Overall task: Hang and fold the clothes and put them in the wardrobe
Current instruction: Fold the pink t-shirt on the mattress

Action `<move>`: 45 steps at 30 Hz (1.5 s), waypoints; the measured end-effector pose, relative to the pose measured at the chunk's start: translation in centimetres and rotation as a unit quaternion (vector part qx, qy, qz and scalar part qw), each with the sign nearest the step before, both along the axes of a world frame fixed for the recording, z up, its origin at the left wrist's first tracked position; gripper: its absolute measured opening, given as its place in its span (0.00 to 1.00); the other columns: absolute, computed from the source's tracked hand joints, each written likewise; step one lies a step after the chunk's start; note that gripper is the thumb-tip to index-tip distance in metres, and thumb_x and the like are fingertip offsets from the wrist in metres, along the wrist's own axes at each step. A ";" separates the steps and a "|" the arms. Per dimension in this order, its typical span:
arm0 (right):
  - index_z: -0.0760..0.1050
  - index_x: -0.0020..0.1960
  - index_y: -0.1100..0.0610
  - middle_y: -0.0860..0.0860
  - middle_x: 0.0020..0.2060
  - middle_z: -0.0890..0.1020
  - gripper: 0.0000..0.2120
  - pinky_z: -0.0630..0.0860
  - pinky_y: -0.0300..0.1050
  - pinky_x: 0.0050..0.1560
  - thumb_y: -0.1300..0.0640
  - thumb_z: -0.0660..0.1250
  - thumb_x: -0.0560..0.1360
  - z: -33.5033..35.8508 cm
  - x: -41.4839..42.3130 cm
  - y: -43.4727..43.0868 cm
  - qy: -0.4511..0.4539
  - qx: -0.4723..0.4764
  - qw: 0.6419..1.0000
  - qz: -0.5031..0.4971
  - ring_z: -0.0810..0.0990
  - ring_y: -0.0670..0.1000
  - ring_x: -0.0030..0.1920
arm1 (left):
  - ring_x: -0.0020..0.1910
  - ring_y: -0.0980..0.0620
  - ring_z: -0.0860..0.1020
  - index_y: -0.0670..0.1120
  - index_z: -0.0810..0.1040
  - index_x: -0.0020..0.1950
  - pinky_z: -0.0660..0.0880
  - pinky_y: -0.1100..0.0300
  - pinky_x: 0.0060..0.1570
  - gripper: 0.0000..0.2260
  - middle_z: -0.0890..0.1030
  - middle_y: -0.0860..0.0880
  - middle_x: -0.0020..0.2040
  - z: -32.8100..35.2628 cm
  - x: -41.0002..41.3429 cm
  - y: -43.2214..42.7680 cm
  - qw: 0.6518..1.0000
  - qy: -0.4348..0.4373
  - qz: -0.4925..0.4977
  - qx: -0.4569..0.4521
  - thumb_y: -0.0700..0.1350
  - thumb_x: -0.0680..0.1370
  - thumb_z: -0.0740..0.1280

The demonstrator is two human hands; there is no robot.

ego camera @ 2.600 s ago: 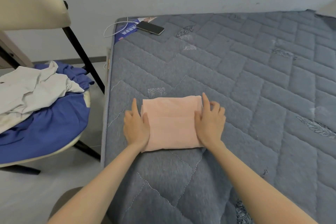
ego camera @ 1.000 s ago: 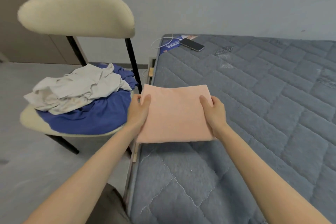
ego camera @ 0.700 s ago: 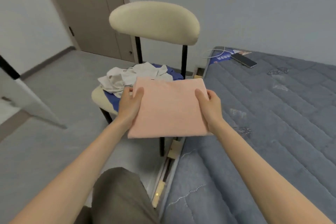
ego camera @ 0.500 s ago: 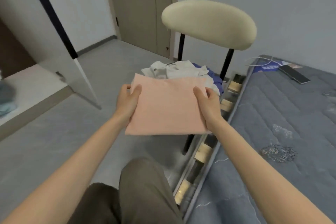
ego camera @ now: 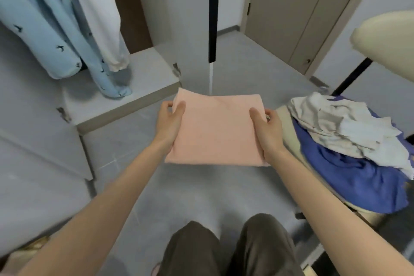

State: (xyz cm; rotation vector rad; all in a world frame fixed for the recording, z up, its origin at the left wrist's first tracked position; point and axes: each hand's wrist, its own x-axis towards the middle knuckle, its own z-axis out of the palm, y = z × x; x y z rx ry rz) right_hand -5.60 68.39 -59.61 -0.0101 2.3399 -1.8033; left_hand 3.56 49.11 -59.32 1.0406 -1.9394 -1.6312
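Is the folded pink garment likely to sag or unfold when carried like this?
Probably floppy: the folded pink garment looks flat only because the left hand and right hand grip opposite edges, thumbs on top. Likely light, since side grips alone carry it. One-handed, its layers would probably droop and slide apart.

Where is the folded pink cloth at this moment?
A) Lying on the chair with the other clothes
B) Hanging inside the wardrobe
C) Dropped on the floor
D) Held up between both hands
D: the left hand and the right hand each grip one side of the folded pink cloth, in the air in front of the wardrobe.
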 end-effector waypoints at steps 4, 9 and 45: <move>0.71 0.62 0.61 0.54 0.56 0.78 0.19 0.70 0.43 0.47 0.50 0.64 0.77 5.5 0.8 -6.2 -0.024 -0.004 0.998 0.054 0.77 0.51 0.51 | 0.40 0.56 0.72 0.46 0.68 0.51 0.67 0.62 0.36 0.08 0.72 0.56 0.42 5.7 2.4 -5.4 0.999 -0.007 0.053 -0.011 0.50 0.79 0.62; 0.70 0.62 0.58 0.50 0.52 0.78 0.17 0.72 0.42 0.43 0.49 0.64 0.77 16.1 1.8 -12.1 -0.035 -0.022 0.994 0.105 0.78 0.49 0.47 | 0.39 0.56 0.71 0.45 0.68 0.51 0.67 0.62 0.36 0.09 0.71 0.54 0.42 16.3 5.2 -10.5 0.995 0.008 0.097 -0.013 0.50 0.79 0.61; 0.73 0.56 0.59 0.51 0.41 0.78 0.12 0.69 0.41 0.34 0.51 0.61 0.79 66.3 -17.8 -44.7 0.125 -0.156 0.925 0.322 0.75 0.49 0.38 | 0.39 0.50 0.72 0.42 0.71 0.49 0.68 0.59 0.35 0.08 0.74 0.46 0.42 65.7 -8.1 -38.7 0.951 0.192 0.206 -0.124 0.47 0.80 0.60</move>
